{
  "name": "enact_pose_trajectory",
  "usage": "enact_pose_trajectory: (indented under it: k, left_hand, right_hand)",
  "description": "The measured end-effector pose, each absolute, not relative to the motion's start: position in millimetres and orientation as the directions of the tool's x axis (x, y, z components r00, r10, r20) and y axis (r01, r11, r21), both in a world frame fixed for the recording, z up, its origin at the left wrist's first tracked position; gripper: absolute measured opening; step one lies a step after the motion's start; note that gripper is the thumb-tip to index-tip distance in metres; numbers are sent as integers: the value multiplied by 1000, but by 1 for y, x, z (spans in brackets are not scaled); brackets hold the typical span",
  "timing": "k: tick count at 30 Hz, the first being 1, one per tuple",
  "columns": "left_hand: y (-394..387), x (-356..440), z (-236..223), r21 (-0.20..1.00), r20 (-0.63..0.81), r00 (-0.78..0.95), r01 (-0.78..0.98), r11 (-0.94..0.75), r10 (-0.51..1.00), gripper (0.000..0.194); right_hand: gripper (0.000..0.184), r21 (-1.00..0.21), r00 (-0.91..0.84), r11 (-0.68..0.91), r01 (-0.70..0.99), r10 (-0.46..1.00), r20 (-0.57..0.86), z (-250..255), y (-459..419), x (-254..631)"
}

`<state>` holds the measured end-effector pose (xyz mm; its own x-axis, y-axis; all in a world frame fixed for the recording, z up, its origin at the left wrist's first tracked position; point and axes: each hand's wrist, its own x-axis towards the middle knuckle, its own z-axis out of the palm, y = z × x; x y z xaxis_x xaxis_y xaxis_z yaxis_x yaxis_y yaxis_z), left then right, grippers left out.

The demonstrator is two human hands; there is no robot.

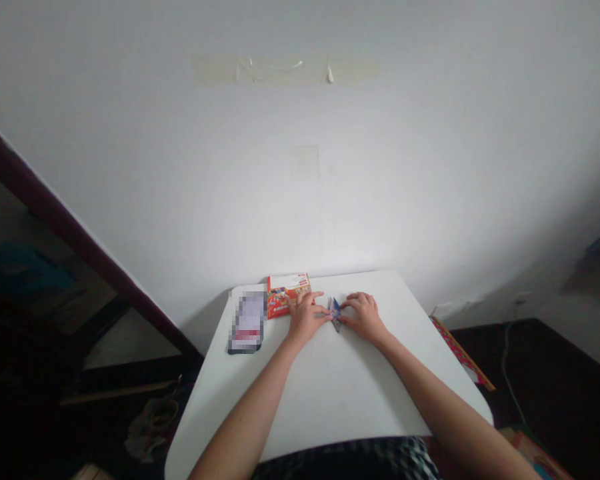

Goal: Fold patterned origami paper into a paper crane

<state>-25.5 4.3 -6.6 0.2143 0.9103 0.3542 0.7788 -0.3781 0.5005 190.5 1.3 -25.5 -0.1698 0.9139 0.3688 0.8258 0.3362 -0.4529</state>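
A small folded paper piece (pixel 335 315), blue and grey with pointed corners, is pinched between my two hands above the white table. My left hand (pixel 305 315) grips its left side between thumb and a finger, the other fingers spread over the corner of a red packet. My right hand (pixel 364 316) pinches its right side with thumb and fingertips. The fingers cover part of the paper, so its full shape is hidden. Behind my left hand lies the red packet (pixel 277 303) with colourful pictures and a white upper part.
A phone-like device (pixel 249 323), its screen blurred into blocks, lies at the left on the white table (pixel 340 400). The table's far edge meets a white wall (pixel 300 220). A dark-framed opening (pixel 80 220) is at left; a cable (pixel 507 360) hangs at right.
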Motion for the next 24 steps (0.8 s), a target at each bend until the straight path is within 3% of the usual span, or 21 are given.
enact_pose_trajectory:
  k: [5,10,13,24]
  left_hand:
    - [4,-24,-4,502,337,183,795,-341,923,7]
    - [3,-24,-2,481,317,129,832,-276,940,36]
    - [4,-25,-2,455,261,156,850,-264,953,42]
    - [2,-24,0,472,283,177,830,-298,943,27]
  right_hand:
    - [22,-469,-147,330,819,912,384,-26,1,189]
    - [26,-475,-145,316,821,921,362,-25,2,190]
    - [32,-477,-155,320,819,923,353,-25,3,191]
    - [38,-514,-178,355,781,915,363,-23,4,193]
